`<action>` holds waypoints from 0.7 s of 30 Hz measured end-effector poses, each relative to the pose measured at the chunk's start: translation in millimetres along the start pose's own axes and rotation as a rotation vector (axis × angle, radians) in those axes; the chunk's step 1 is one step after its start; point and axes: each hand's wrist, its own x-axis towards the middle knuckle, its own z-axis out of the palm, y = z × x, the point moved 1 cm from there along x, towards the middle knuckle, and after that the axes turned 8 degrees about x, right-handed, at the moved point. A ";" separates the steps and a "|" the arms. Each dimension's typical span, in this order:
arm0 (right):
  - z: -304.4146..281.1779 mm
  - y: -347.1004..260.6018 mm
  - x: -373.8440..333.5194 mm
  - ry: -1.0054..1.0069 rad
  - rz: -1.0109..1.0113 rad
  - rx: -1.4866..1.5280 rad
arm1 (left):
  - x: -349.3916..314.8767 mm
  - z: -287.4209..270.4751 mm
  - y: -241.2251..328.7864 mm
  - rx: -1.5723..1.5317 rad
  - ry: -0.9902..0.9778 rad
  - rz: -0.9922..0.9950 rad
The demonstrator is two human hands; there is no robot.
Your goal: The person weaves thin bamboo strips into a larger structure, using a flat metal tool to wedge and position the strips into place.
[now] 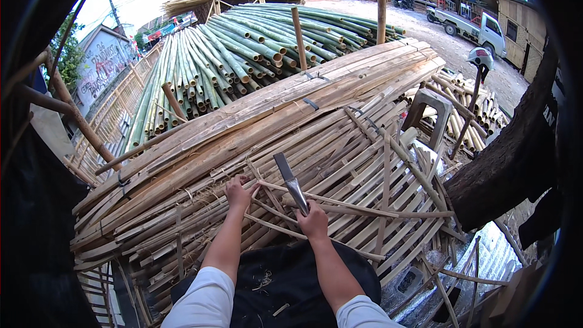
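My right hand is wrapped round the silvery handle of a broad-bladed knife. Its dark, square-ended blade points up and away from me. To the left of the knife, my left hand is closed, with the thumb and fingers pinching the end of a thin bamboo strip. That strip runs off to the right, behind the knife's handle. Under both hands lies a wide heap of split bamboo slats, some crossing each other. Below my hands is a black cloth with a few shavings on it.
Long tied bundles of split bamboo lie beyond the slats. Farther back are stacked green bamboo poles. A thick trunk leans in at right, near a plastic stool and short cut poles. A white truck stands on the far ground.
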 end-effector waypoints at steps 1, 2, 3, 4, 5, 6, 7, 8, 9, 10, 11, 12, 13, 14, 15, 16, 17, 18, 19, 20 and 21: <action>-1.3 -1.9 -6.1 -0.016 0.021 0.007 | -4.1 -10.9 -2.2 0.034 -0.008 0.021; -2.7 -3.9 -14.9 -0.020 0.021 0.010 | -11.6 -23.5 -6.8 0.039 -0.007 0.018; -2.9 -8.7 -24.2 -0.026 0.015 0.045 | -19.3 -36.6 -14.7 0.058 0.005 0.030; -7.7 -8.6 -34.4 -0.029 0.017 0.064 | -32.0 -47.1 -11.4 0.066 0.006 0.042; -11.3 -9.3 -43.2 -0.015 0.011 0.056 | -47.2 -59.5 -11.5 0.050 -0.047 -0.012; -12.0 -13.8 -52.7 -0.026 0.016 0.059 | -62.5 -74.1 -18.9 0.058 -0.051 -0.021; -12.7 -18.4 -59.4 -0.041 0.015 0.085 | -78.1 -87.3 -31.0 0.039 -0.031 -0.020; -13.9 -23.1 -66.5 -0.058 0.014 0.111 | -94.9 -100.9 -43.0 0.021 -0.010 -0.021; -15.1 -33.7 -74.4 -0.079 0.032 0.132 | -111.2 -118.7 -55.7 0.033 -0.007 -0.033; -17.0 -33.7 -78.1 -0.089 0.034 0.127 | -132.0 -132.3 -60.8 0.016 0.006 -0.058; -16.3 -32.0 -79.7 -0.093 0.036 0.147 | -151.2 -145.3 -65.0 0.000 0.020 -0.084; -15.8 -31.0 -84.0 -0.106 0.040 0.168 | -171.4 -163.6 -65.5 0.005 0.016 -0.104; -20.0 -36.1 -88.5 -0.119 0.048 0.174 | -190.0 -185.2 -63.4 0.030 0.010 -0.127; -24.6 -41.2 -91.6 -0.131 0.054 0.179 | -205.7 -199.0 -65.2 0.052 0.004 -0.149; -24.5 -46.4 -94.1 -0.126 0.055 0.198 | -217.5 -214.7 -73.8 0.079 0.024 -0.135; -27.2 -49.7 -96.8 -0.133 0.077 0.257 | -224.9 -228.0 -68.8 0.043 -0.001 -0.167; -31.2 -52.1 -102.9 -0.142 0.077 0.265 | -231.5 -238.6 -65.5 0.046 -0.005 -0.169; -34.6 -57.2 -108.1 -0.150 0.074 0.274 | -234.6 -248.5 -62.6 0.047 -0.005 -0.170; -37.8 -61.6 -113.2 -0.159 0.069 0.270 | -234.6 -255.8 -56.2 0.019 -0.005 -0.148; -41.1 -65.6 -118.0 -0.152 0.053 0.287 | -232.7 -259.4 -50.3 0.037 0.008 -0.112; -45.8 -66.5 -122.9 -0.145 0.041 0.297 | -232.1 -261.7 -37.0 -0.002 -0.009 -0.093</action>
